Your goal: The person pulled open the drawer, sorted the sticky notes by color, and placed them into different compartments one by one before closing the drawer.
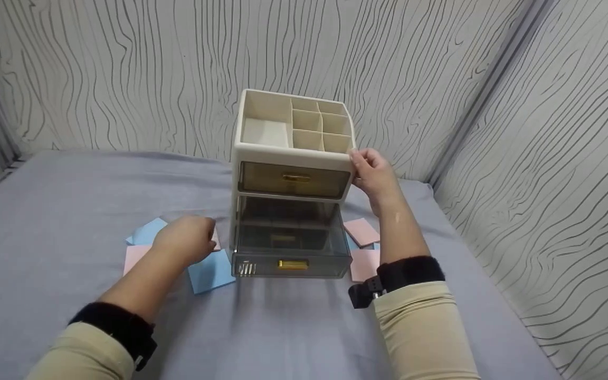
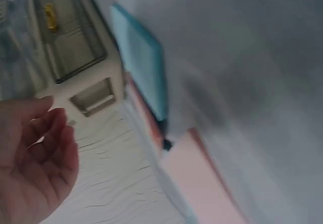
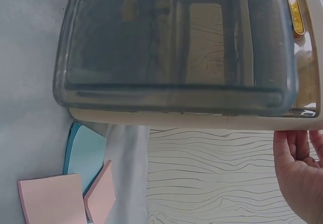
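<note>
A cream desktop drawer organizer (image 1: 293, 150) stands mid-table in the head view, divided compartments on top. Its upper drawer (image 1: 262, 178) is shut, while the smoky clear lower drawer (image 1: 262, 265) is pulled out; both have gold handles. My right hand (image 1: 377, 177) grips the organizer's upper right edge; the right wrist view shows its fingers (image 3: 285, 148) against the side wall. My left hand (image 1: 188, 237) hovers left of the lower drawer, above sticky note pads. In the left wrist view its fingers (image 2: 53, 143) are loosely curled and hold nothing.
Left of the organizer lie a blue note pad (image 1: 211, 273), another blue pad (image 1: 148, 231) and a pink pad (image 1: 135, 257). On the right are pink pads (image 1: 364, 264) over blue ones. Patterned walls (image 1: 151, 79) border the grey cloth-covered table (image 1: 293, 332).
</note>
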Demonstrator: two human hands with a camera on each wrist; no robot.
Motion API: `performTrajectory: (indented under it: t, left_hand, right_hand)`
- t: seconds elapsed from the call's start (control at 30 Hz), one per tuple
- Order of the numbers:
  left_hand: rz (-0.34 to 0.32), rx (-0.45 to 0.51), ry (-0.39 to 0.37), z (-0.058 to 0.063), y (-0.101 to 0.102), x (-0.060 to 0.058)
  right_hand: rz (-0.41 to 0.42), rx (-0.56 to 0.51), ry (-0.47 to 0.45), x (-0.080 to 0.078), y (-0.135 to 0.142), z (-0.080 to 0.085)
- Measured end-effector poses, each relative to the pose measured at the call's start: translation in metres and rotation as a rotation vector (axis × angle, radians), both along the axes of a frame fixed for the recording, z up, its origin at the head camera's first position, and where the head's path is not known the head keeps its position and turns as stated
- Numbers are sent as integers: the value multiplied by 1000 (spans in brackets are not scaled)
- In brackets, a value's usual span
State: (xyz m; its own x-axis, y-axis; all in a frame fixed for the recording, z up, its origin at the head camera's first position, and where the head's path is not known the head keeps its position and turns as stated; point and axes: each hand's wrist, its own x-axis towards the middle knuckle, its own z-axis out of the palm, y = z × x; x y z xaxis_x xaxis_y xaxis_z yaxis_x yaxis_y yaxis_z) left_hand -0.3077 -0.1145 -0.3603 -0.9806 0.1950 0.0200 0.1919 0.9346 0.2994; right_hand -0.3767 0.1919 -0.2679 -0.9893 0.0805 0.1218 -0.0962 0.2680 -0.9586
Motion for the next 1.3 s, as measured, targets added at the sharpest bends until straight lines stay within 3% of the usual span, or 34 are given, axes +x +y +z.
performTrajectory:
  t: [0.1,0.2,0.4,0.67,0.87,1.13,1.3]
  left_hand:
    - [11,-21,-122,-11,-5,-3]
    - [69,4,-219,-19,-6,-4]
    - [184,-4,-327,-26,-4,0]
    - [150,-58,-265,-33,7,4]
    - [136,-41,-256,-35,9,3]
    - [138,33,-255,-30,3,1]
    - [116,171,-266,-21,-4,1]
  right_hand:
    - [1,-1,-3,0,-1,0]
    - [5,-3,-3,0,-1,-1]
    - [14,-18,5,0,0,0]
    - [16,-25,11,-2,0,-2]
    - [15,-5,5,-1,0,-1]
    - [4,8,-12,0,0,0]
    - [21,-27,3,-1,1,0]
